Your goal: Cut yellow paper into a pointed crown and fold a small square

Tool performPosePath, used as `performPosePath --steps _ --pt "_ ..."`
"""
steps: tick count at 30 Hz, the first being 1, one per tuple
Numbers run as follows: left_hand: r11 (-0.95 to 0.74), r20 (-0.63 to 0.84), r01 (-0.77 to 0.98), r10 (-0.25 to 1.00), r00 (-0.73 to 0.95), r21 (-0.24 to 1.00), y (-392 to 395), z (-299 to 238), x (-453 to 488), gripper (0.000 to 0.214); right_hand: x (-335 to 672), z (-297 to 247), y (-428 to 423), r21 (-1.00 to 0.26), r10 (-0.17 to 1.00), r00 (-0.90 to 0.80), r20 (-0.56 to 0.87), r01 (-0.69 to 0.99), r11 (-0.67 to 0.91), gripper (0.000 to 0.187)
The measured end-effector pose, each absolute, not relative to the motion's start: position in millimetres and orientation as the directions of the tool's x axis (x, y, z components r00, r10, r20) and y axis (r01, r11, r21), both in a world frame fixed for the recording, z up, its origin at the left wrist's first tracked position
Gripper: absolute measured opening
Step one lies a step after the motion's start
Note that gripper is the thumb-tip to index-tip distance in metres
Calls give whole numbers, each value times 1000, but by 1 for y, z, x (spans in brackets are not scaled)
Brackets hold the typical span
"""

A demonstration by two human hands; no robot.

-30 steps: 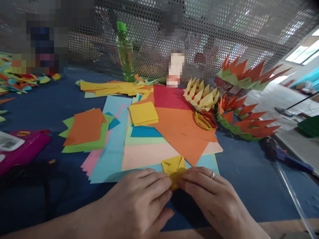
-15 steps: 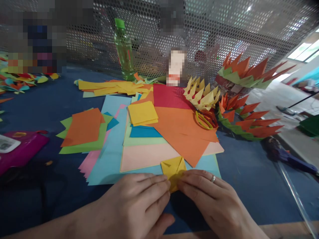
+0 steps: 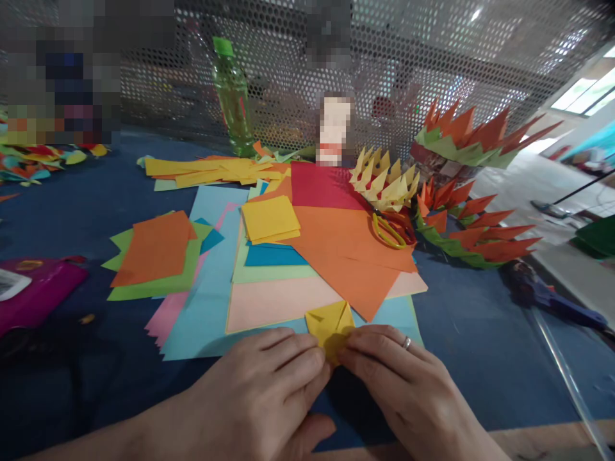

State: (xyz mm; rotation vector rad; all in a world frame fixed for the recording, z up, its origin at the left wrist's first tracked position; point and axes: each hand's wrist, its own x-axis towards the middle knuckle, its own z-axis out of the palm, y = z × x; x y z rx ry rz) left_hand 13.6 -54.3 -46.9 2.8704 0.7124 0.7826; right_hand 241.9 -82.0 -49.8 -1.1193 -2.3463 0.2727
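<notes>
A small folded yellow paper (image 3: 328, 320) lies near the table's front edge, over the lower edge of a light blue sheet (image 3: 192, 339). Creases meet at its middle, and its lower part is hidden by my fingers. My left hand (image 3: 273, 384) presses its fingertips on the paper's left side, thumb tucked below. From the right, my right hand (image 3: 403, 378), with a ring on one finger, grips the other edge with fingers held together. Just beyond lie an orange sheet (image 3: 350, 256) and a stack of yellow squares (image 3: 270, 219).
Scissors (image 3: 389, 232) with yellow handles lie beside a yellow paper crown (image 3: 384, 181) and an orange-green crown (image 3: 475, 234). A green bottle (image 3: 233, 102) stands behind yellow strips (image 3: 206, 171). A purple pouch (image 3: 43, 288) is at left, a dark blue tool (image 3: 562, 304) at right.
The view has shifted slightly, moving the scene a little left. Both hands stay on the yellow paper, with the left fingertips drawn slightly closer to the right ones.
</notes>
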Motion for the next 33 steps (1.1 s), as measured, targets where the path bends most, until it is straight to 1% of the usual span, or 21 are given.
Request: performPosePath --steps 3,5,7,11,13,15,17,21,25,29,33 --pt "-890 443 413 454 773 191 -54 -46 14 25 242 -49 -82 -402 777 -505 376 667 627 28" --pt "-889 438 413 457 774 199 -54 -45 14 24 243 -50 -83 -385 774 -504 382 675 629 31" --pt "-885 439 412 465 769 215 -54 -44 14 25 244 -52 -85 -343 757 -514 403 682 646 32" --pt "-882 429 410 471 771 233 -54 -43 14 27 244 -55 -86 -204 695 -550 464 697 688 28" --pt "-879 419 416 477 773 234 -54 -44 14 27 243 -56 -86 -148 680 -556 478 712 686 25" --pt "-876 410 421 482 774 234 -54 -45 14 27 242 -56 -85 -127 692 -516 504 749 651 26" --pt "-875 408 423 485 774 237 -54 -46 14 27 241 -56 -86 -121 711 -475 518 783 611 26" --pt "-872 418 428 489 766 237 -55 -47 15 28 242 -58 -87 -117 739 -461 491 806 580 29" --pt "-868 408 437 496 766 236 -56 -45 15 27 240 -59 -87 -156 767 -393 507 834 530 34" --pt "-868 427 433 497 755 245 -56 -42 15 28 240 -56 -90 -159 762 -386 520 833 531 36" --pt "-879 453 409 476 753 244 -55 -42 14 31 248 -50 -94 -216 767 -411 493 796 566 39"
